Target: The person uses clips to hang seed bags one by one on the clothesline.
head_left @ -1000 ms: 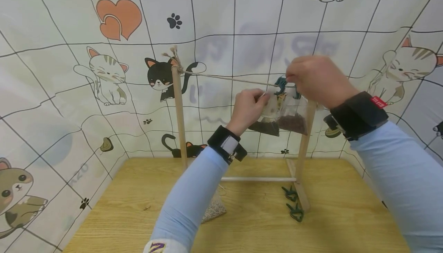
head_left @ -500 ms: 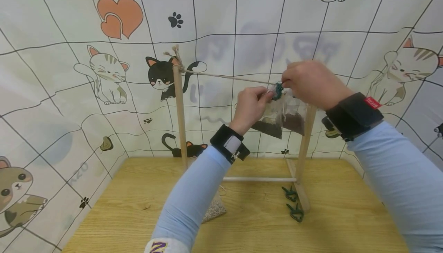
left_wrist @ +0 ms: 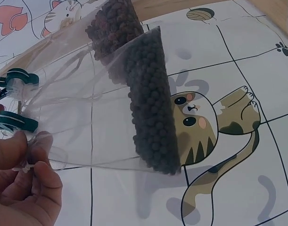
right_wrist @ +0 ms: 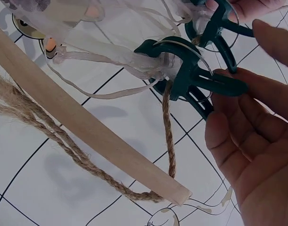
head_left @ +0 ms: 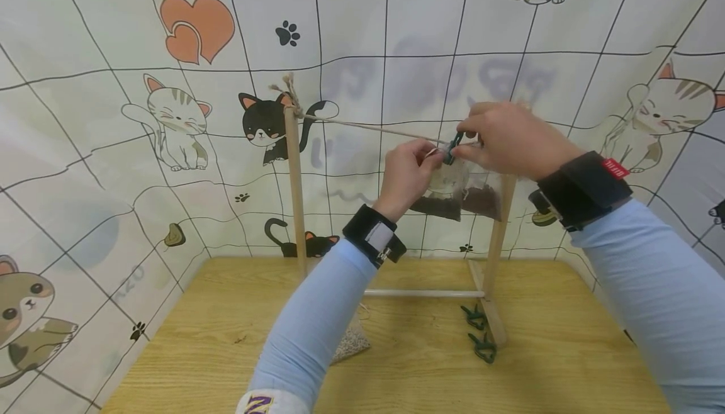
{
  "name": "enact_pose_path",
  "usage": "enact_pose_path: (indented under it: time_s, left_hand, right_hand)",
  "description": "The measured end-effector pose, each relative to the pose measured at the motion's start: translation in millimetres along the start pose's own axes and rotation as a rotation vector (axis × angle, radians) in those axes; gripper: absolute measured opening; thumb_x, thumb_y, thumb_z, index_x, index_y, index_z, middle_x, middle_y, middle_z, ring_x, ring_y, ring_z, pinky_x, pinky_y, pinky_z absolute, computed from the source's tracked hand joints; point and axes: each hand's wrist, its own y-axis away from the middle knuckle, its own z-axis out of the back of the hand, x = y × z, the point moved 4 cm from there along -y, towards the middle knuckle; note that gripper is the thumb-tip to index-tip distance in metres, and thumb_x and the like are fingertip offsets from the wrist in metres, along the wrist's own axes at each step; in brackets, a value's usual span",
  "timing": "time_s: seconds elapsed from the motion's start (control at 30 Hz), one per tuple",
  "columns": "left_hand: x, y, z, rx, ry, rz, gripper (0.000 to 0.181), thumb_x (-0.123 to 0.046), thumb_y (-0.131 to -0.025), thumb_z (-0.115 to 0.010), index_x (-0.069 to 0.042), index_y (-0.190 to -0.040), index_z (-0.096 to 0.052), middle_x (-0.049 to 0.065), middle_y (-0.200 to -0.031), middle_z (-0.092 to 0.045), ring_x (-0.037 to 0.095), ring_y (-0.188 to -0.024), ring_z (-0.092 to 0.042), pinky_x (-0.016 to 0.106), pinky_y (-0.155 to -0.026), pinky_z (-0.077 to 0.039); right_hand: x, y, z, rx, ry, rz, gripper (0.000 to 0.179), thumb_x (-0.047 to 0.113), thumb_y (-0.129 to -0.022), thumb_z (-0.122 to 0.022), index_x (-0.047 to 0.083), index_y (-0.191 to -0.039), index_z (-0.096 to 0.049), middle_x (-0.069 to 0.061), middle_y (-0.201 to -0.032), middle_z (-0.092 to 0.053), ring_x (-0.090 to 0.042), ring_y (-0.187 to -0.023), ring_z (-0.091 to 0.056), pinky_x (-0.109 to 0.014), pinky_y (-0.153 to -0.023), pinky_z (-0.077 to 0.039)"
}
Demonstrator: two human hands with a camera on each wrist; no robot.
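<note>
My left hand (head_left: 409, 175) pinches the gathered top of a sheer drawstring pouch (left_wrist: 153, 103) filled with dark, round beads. Thumb and fingertips of my right hand (head_left: 512, 137) pinch the handles of a green spring clip (head_left: 453, 146), which sits at the rope (head_left: 368, 127) and this pouch's top. Behind hangs a second sheer pouch (head_left: 481, 203) with reddish-brown beads. In the right wrist view another green clip (right_wrist: 181, 75) grips that pouch's top on the rope, close to the wooden post (right_wrist: 96, 132).
The rope runs between the posts of a wooden frame (head_left: 294, 194). Two loose green clips (head_left: 474, 318) lie by its right foot (head_left: 495, 323). A pouch of speckled grains (head_left: 352, 338) lies on the wooden table (head_left: 419, 376), partly behind my left arm. Cat-patterned cloth (head_left: 362, 24) hangs behind.
My right hand has shifted slightly down and left, turning the clip onto the dark pouch's top. My left hand has brought that top up to the rope, and the pouch has swung a little.
</note>
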Motion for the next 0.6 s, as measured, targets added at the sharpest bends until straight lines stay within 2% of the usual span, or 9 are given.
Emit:
enact_pose_path:
  time_s: [0.13, 0.2, 0.37, 0.43, 0.53, 0.6]
  left_hand:
    - [1.6, 1.9, -0.6, 0.051, -0.048, -0.009, 0.014, -0.014, -0.101, -0.068, -0.004, -0.106, -0.077, 0.008, -0.074, -0.068, 0.008, -0.056, -0.045, 0.018, -0.051, -0.032]
    - [1.8, 3.1, -0.8, 0.075, -0.060, -0.015, 0.014, -0.014, -0.101, -0.068, -0.005, -0.107, -0.076, 0.004, -0.075, -0.068, 0.008, -0.058, -0.047, 0.018, -0.053, -0.033]
    - [1.5, 7.6, -0.6, 0.131, -0.049, -0.025, 0.015, -0.016, -0.103, -0.066, -0.005, -0.108, -0.075, 0.005, -0.085, -0.073, 0.009, -0.064, -0.053, 0.018, -0.056, -0.037]
    - [1.5, 10.3, 0.0, 0.155, -0.053, -0.032, 0.016, -0.018, -0.104, -0.065, -0.007, -0.110, -0.074, 0.005, -0.088, -0.073, 0.011, -0.065, -0.055, 0.019, -0.056, -0.039]
    - [1.1, 15.4, 2.9, 0.185, -0.060, -0.050, 0.019, -0.021, -0.105, -0.063, -0.007, -0.113, -0.072, 0.006, -0.098, -0.074, 0.012, -0.070, -0.060, 0.019, -0.059, -0.044]
    - [1.1, 19.2, 6.5, 0.193, -0.071, -0.072, 0.021, -0.021, -0.105, -0.062, -0.006, -0.118, -0.071, 0.008, -0.106, -0.074, 0.014, -0.075, -0.063, 0.019, -0.062, -0.047]
  right_hand:
    - [0, 1.8, 0, -0.030, 0.012, 0.041, 0.031, 0.017, -0.090, -0.082, -0.004, -0.112, -0.074, -0.011, -0.089, -0.063, -0.022, -0.073, -0.057, -0.038, -0.064, -0.053]
    - [-1, 3.7, 0, -0.042, 0.020, 0.053, 0.034, 0.017, -0.089, -0.083, -0.004, -0.113, -0.074, -0.011, -0.090, -0.065, -0.022, -0.074, -0.057, -0.039, -0.066, -0.053]
    - [-4, 11.0, 0, -0.108, -0.019, 0.080, 0.034, 0.018, -0.090, -0.081, -0.004, -0.114, -0.074, -0.014, -0.094, -0.070, -0.026, -0.078, -0.061, -0.044, -0.070, -0.054]
    - [-5, 17.2, 2, -0.165, -0.050, 0.082, 0.031, 0.017, -0.092, -0.079, -0.004, -0.114, -0.074, -0.017, -0.098, -0.071, -0.031, -0.083, -0.064, -0.048, -0.073, -0.056]
    - [-5, 29.1, 6, -0.300, -0.071, 0.106, 0.027, 0.011, -0.091, -0.077, -0.005, -0.112, -0.074, -0.021, -0.103, -0.073, -0.036, -0.090, -0.067, -0.053, -0.077, -0.056]
    - [-4, 38.4, 7, -0.396, -0.080, 0.116, 0.025, 0.008, -0.089, -0.076, -0.004, -0.110, -0.075, -0.021, -0.103, -0.072, -0.035, -0.090, -0.067, -0.048, -0.078, -0.055]
